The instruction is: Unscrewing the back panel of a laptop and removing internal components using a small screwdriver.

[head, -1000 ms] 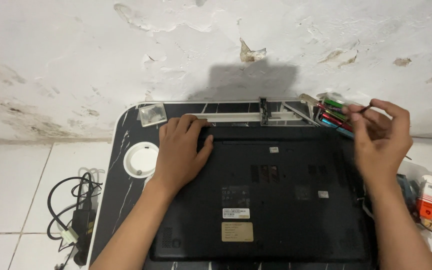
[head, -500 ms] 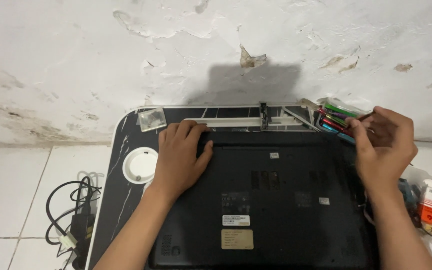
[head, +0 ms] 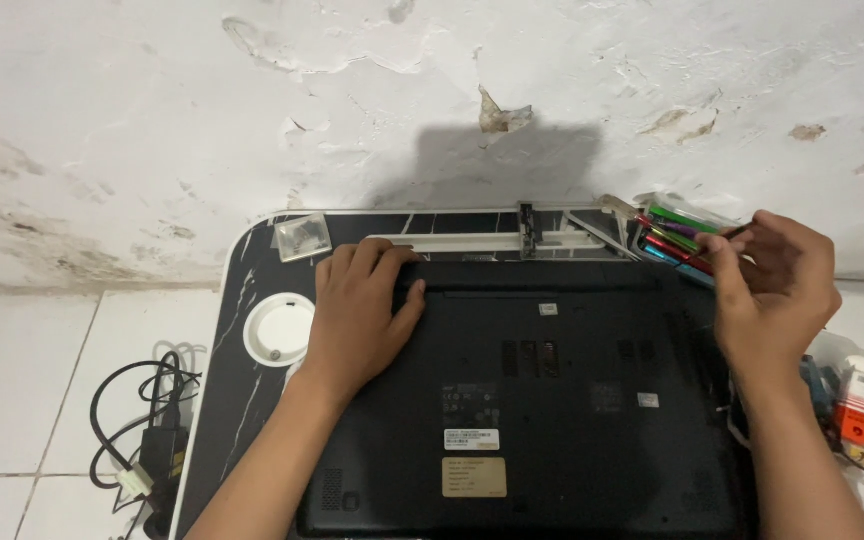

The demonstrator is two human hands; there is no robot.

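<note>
Black laptop upside down, lengthwise left-right

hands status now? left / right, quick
Left hand: open, palm flat on the upturned black laptop, holding nothing.
Right hand: fingers pinched at the coloured screwdrivers; whether it grips one cannot be told.

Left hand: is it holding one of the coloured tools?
No, the left hand lies flat and empty on the upturned laptop; the coloured tools are by the right hand.
</note>
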